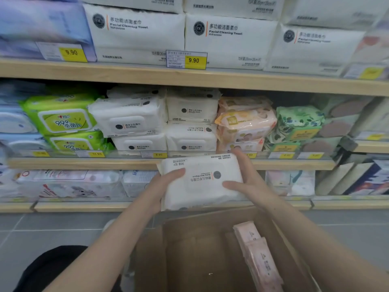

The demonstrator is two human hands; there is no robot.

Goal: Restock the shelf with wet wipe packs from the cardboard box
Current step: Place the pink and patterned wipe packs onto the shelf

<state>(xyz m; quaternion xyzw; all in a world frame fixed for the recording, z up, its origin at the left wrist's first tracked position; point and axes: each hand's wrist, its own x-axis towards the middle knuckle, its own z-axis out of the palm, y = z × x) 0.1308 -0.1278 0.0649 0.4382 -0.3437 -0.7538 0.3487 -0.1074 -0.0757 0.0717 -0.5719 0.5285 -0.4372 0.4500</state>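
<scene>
— So, where is the white pack (202,182)?

— Both hands hold it, above the cardboard box (189,249) and in front of the middle shelf (84,163). Its label reads upside down.

— How are the hands on it?

— The left hand (160,186) grips the pack's left edge, thumb on the top face and fingers underneath. The right hand (246,182) clasps the right edge, thumb on top too — its fingers curl round the far corner.

— And the box?

— Open, on the grey floor below the pack. Pink packs (256,256) stand on edge against its right wall.

— What sits on the shelf behind the pack?

— Two stacks of like white packs (189,123) straight behind it, green packs (63,121) further left, peach ones (244,123) to the right. Yellow price tags (159,154) run along the shelf edge.
</scene>
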